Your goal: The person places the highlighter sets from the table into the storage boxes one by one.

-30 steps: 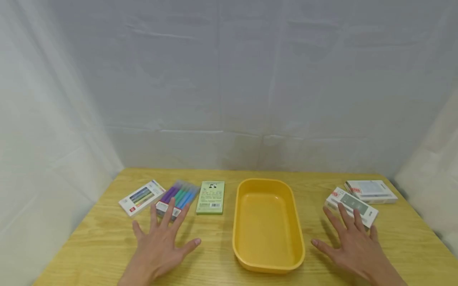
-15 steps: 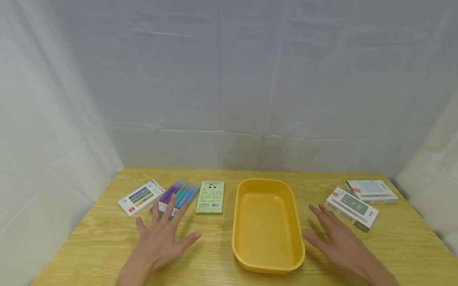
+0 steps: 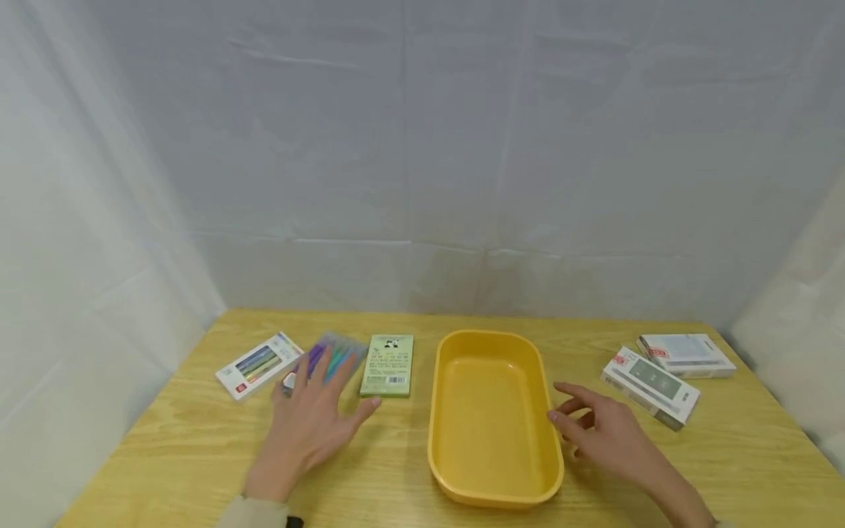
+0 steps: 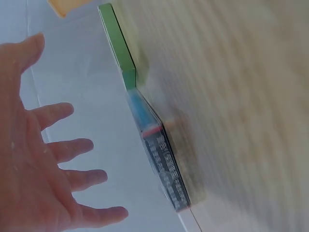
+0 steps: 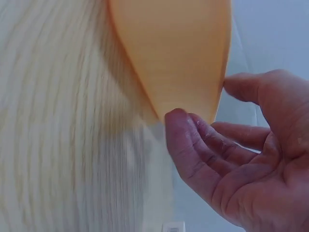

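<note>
Soft light, left wrist view partly blurred

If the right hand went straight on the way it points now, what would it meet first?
Most likely the tray, at its right side. The right hand is right beside it; whether they touch is hard to tell.

Free lane between green box (image 3: 386, 366) and yellow tray (image 3: 496, 425), barrier left of right grip (image 3: 607, 434)

Head view: the left hand (image 3: 306, 425) hides part of the marker pack (image 3: 338, 356); print on the green box (image 3: 387, 367) too small to read; bench (image 3: 370, 484) cut off at six o'clock. Left wrist view: yellow tub (image 4: 67, 5) cut off at eleven o'clock. Right wrist view: tub cut off at twelve.
</note>
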Motion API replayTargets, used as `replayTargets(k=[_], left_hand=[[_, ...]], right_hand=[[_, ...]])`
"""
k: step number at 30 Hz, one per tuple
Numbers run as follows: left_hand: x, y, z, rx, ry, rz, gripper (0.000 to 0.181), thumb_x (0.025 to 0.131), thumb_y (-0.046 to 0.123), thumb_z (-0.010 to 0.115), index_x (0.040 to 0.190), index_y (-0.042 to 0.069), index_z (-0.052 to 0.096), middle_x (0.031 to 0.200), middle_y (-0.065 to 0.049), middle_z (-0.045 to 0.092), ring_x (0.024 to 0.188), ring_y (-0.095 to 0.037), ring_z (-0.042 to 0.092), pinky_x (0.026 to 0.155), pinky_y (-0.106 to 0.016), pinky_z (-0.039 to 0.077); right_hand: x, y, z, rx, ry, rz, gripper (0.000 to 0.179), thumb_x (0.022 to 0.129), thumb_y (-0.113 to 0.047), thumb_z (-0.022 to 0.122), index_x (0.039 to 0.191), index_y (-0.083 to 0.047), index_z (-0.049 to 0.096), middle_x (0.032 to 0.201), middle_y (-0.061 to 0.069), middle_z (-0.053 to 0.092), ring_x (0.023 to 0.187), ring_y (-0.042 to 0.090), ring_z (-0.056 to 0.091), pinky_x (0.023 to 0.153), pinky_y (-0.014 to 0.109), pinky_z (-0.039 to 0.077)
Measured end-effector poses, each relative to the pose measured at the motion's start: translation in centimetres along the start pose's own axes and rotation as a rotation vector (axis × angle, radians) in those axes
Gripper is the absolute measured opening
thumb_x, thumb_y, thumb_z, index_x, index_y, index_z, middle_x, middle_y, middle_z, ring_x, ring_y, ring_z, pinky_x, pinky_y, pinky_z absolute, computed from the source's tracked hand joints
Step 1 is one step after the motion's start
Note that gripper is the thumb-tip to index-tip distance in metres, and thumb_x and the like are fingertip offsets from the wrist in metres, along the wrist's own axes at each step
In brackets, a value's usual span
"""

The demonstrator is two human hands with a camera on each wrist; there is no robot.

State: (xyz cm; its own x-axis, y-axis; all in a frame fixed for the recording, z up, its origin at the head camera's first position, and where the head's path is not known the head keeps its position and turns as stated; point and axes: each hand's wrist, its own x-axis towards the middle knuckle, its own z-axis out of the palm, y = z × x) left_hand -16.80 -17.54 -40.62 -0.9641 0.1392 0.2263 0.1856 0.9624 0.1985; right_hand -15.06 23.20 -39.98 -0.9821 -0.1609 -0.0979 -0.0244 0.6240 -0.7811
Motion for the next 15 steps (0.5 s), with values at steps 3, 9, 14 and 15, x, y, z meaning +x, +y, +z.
replayTargets(k=[3,9,14,15], left_hand=[[0.6,0.2,0.3,-0.018,-0.004,-0.001,0.077,0.095,0.070,0.050,0.158,0.027,0.039,0.165,-0.017,0.035,0.150,-0.053,0.028,0.106,-0.084,0.026],[1.9,0.8,0.9,-0.062,-0.055,0.014,0.078,0.096,0.067,0.051,0.157,0.020,0.040,0.163,-0.020,0.036,0.147,-0.052,0.035,0.104,-0.082,0.031],[2.9,1.2,1.4,-0.078,-0.090,0.010,0.075,0.097,0.065,0.052,0.156,0.019,0.043,0.162,-0.019,0.039,0.145,-0.051,0.038,0.103,-0.082,0.032],[3.1,1.3,1.4,-0.078,-0.096,0.010,0.075,0.098,0.065,0.051,0.156,0.018,0.043,0.161,-0.019,0.039,0.144,-0.051,0.039,0.103,-0.081,0.033]], right_hand=[[0.2,-0.1,0.1,0.091,-0.022,0.061,0.061,0.098,-0.031,0.069,0.148,-0.001,0.051,0.110,0.011,0.070,0.076,0.018,0.070,0.060,0.032,0.060],[0.5,-0.4,0.1,0.264,-0.071,0.130,0.058,0.099,-0.021,0.066,0.149,0.003,0.047,0.109,0.014,0.065,0.080,0.022,0.071,0.067,0.036,0.063],[0.7,-0.3,0.0,0.390,-0.106,0.124,0.059,0.100,-0.014,0.064,0.149,0.007,0.042,0.104,0.011,0.066,0.080,0.020,0.070,0.071,0.035,0.063],[0.8,-0.2,0.0,0.409,-0.108,0.130,0.058,0.099,-0.014,0.064,0.150,0.007,0.042,0.103,0.010,0.066,0.079,0.019,0.069,0.071,0.035,0.063]])
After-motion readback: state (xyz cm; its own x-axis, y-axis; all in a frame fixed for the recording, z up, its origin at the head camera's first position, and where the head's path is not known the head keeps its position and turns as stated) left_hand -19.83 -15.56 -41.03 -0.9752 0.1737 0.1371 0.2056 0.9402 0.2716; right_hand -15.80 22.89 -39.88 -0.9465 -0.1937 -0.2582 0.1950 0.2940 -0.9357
